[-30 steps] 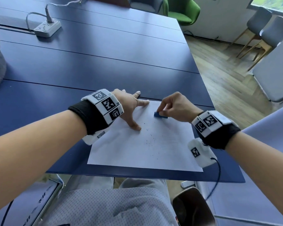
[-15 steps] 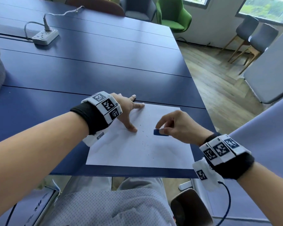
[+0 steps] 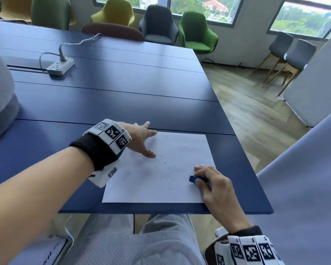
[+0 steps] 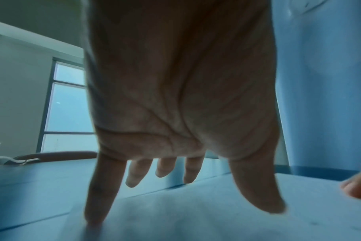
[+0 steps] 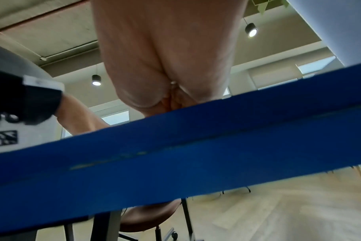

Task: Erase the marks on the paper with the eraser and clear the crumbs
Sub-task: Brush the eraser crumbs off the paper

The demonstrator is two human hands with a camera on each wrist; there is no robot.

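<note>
A white sheet of paper (image 3: 161, 169) lies at the near edge of the blue table (image 3: 122, 88). Dark eraser crumbs (image 3: 168, 169) are scattered across its middle. My left hand (image 3: 141, 138) presses down on the paper's upper left part with straight, spread fingers (image 4: 105, 187). My right hand (image 3: 210, 182) rests at the paper's right edge and pinches a small dark blue eraser (image 3: 194, 178) against the sheet. In the right wrist view the table's front edge (image 5: 175, 154) hides the fingers and the eraser.
A white power strip (image 3: 60, 66) with its cable lies far back on the left of the table. Chairs (image 3: 197, 33) stand beyond the far edge, and a grey panel (image 3: 313, 83) is to the right. My lap (image 3: 132, 245) is below the table's near edge.
My right hand has slid the eraser from the top middle of the paper toward me and to the right edge. The left hand has stayed pressing the sheet.
</note>
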